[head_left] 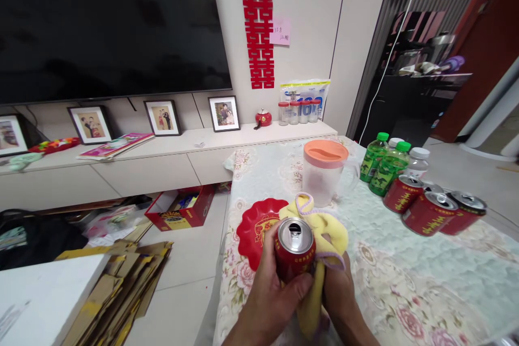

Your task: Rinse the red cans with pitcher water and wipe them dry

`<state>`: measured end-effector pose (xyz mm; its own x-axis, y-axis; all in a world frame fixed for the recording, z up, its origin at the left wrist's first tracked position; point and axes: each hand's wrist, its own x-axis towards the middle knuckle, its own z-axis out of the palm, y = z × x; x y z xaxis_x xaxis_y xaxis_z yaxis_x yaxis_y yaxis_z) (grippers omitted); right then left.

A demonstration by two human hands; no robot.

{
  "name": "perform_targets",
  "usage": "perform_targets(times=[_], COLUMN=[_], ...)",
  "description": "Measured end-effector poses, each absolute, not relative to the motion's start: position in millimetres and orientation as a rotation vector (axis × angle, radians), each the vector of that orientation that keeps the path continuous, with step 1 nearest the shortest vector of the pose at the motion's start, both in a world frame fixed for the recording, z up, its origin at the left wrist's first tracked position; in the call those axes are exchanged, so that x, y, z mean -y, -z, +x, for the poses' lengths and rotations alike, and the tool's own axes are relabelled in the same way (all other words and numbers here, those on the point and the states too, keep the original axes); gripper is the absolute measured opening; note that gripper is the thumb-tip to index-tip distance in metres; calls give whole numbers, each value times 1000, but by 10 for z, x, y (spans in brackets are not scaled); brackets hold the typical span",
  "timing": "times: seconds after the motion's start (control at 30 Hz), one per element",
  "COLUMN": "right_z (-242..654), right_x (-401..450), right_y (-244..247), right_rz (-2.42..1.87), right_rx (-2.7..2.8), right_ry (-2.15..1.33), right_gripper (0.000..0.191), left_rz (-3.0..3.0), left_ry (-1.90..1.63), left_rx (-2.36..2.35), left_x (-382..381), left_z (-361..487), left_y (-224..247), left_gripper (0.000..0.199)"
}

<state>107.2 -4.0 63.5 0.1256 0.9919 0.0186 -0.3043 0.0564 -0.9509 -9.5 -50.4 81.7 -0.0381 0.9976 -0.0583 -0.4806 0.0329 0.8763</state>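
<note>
My left hand (272,296) is wrapped round a red drink can (295,246), which stands upright with its top opened. Against the can's right side, my right hand (339,286) grips a yellow cloth (330,232) with a lilac edge; the cloth hides most of those fingers. Behind the can and partly covered by it lies a red scalloped plate (250,227) with gold print. A clear pitcher (320,181) with an orange lid stands just beyond the cloth.
Several opened red cans (430,213) stand at the right of the floral-covered table (405,281), near green-capped bottles (391,167) and white-capped ones. Flattened cardboard (117,292) and a red box (180,211) lie on the floor at left. A cabinet (174,146) with framed photos runs behind.
</note>
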Motion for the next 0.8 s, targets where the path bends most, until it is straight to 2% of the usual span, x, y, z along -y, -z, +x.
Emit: perform_targets(times=[0.13,0.33,0.6,0.7,0.8], right_z=[1005,911,871,892,950], right_x=[35,157,349,430,453], right_y=[-626,-616,-634,-659,-679], right_rz=[-928,-996,-879,-942,-947], right_rx=[987,1062,1131,1138,1233], right_ry=[-1318,-1243,-1165,-996,-726], right_gripper=[54,51,57,50,42], left_rz=[762,700,774,798,853], left_ry=[-1501,-1569,-1596,-1497,-1405], left_rx=[-843,-917,-947,-992,-1062], left_x=[506,442,405,438,496], left_z=[-77,-122,-201,-225,-225], left_y=[-897,-938,-951,-963,-973], left_gripper=[83,83,101,104,90])
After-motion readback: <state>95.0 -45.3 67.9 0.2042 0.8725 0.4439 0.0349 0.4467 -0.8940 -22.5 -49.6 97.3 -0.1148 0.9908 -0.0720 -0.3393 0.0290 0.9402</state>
